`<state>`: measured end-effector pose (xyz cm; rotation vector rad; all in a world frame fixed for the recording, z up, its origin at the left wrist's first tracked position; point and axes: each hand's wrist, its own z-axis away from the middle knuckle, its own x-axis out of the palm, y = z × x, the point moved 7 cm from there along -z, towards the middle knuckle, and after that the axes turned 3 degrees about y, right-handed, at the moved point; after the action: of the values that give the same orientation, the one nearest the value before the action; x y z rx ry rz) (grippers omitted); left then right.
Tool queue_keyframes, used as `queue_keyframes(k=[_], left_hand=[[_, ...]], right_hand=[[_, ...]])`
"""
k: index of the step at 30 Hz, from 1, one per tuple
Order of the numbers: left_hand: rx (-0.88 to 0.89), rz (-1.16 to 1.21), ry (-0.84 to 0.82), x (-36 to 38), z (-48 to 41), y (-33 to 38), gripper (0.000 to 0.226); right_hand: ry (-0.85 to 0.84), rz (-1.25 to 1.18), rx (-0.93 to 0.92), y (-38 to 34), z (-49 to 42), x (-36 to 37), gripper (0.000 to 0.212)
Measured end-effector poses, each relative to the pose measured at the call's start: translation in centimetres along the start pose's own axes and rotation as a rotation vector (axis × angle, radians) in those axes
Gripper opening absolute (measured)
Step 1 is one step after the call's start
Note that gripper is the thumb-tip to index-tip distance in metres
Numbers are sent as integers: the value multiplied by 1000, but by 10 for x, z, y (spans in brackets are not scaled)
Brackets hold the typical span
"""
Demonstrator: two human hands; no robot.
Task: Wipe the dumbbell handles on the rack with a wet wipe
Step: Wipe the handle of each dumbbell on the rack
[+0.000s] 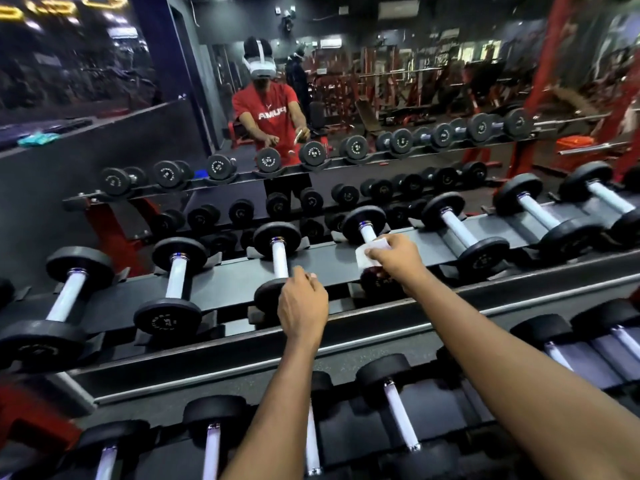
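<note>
A row of black dumbbells with pale metal handles lies on the upper shelf of the rack [346, 263]. My right hand [398, 259] holds a white wet wipe [369, 252] wrapped around the handle of one dumbbell [364, 216], near its front end. My left hand [302, 306] is curled over the near end of the neighbouring dumbbell [277, 237] to the left, covering its front weight. Whether its fingers grip the handle is hidden.
More dumbbells sit on the lower shelf [398, 410] under my forearms. A mirror wall [311, 98] behind the rack reflects the gym and a person in a red shirt. The red rack frame [114, 230] stands at left.
</note>
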<state>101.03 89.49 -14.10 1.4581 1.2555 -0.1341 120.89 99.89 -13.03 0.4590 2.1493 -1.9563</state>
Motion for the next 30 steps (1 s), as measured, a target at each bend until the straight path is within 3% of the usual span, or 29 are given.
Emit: queue_keyframes(k=[3,7,15,23,30], left_hand=[[-7,-22,-24,17,19,25,22],[-44,-23,-42,48,47,66,21],[-112,19,-62,82,74,106,20],[-111,66,-168,102,42,99,43],[-199,94,-415,125,8,82,60]], right_hand=[[1,19,6,11,-1,-35,10],[-52,12,11,33,-12,-87,32],[-147,-40,19,51,-23,-144,9],[-145,-11,45,62,-49,-127,20],[-64,190,41,56,-75,-73,26]])
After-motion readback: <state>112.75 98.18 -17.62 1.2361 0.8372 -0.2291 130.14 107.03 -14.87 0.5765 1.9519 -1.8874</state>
